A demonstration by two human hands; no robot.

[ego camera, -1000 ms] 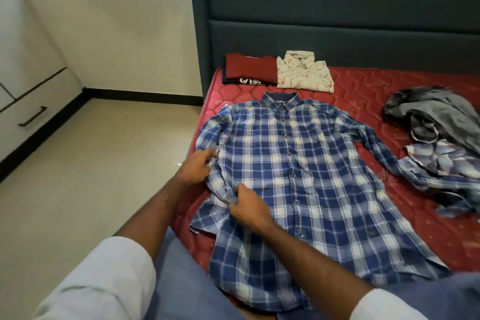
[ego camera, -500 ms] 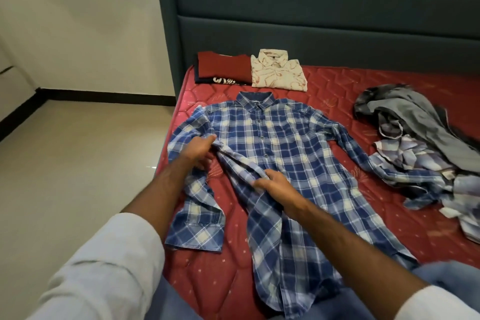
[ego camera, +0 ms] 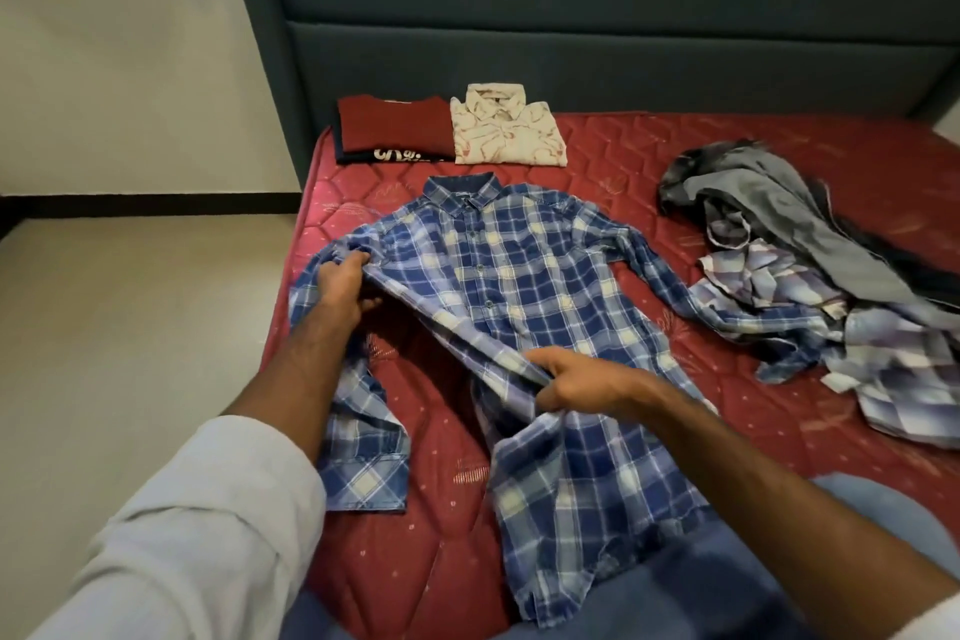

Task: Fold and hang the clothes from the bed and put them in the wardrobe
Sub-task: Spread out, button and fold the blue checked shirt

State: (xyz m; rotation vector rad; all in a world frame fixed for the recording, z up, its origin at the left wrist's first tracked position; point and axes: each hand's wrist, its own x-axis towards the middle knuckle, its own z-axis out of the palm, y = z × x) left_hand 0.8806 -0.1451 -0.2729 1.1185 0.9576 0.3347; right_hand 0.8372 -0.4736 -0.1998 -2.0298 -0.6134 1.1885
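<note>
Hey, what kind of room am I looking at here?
Most likely a bedroom. There is a bed with a bare red mattress against a padded headboard, and clothes on it: a plaid shirt being folded, folded tops by the headboard and an unfolded pile.

Only one piece of lettering shows: white print on the black garment [ego camera: 387,155] at the bottom of the folded stack (under the red top [ego camera: 395,126]) near the headboard. Just a strip of that print peeks out past the red fabric, curly white strokes cut off along their upper part, so no word or letter can be made out for certain. The other clothes on the mattress carry patterns only, and no label, brand or number can be read on them.
</note>
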